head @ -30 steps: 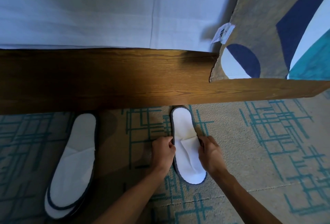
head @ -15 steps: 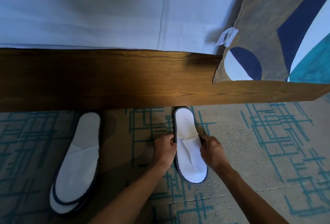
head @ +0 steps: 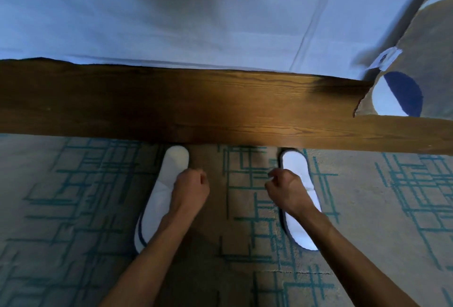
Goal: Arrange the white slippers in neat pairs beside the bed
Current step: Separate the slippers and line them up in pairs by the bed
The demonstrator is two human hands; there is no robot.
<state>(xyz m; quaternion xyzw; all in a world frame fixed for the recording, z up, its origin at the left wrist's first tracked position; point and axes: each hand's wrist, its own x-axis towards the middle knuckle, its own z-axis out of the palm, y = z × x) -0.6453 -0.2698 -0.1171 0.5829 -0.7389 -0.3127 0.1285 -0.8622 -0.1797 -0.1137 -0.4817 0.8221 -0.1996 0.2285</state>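
Note:
A single white slipper (head: pixel 297 167) lies on the carpet with one end at the wooden bed frame (head: pixel 220 108). To its left lies a stack of two white slippers (head: pixel 159 199) with dark trim, one on top of the other, angled slightly. My right hand (head: pixel 288 191) hovers over the single slipper's left edge with curled fingers and nothing visible in them. My left hand (head: pixel 192 190) is curled at the stack's right edge and hides that edge, so whether it grips is unclear.
The bed's white sheet (head: pixel 171 12) fills the top of the view above the frame. A patterned cover (head: pixel 402 96) in tan, navy and white hangs over the frame at right. Beige carpet (head: pixel 245 208) with teal lines lies between the slippers.
Both hands were gripping the single slipper's sides. Now the left hand has moved left to the stacked slippers, and the right hand's fingers have come off the single slipper. The view shifted left and closer.

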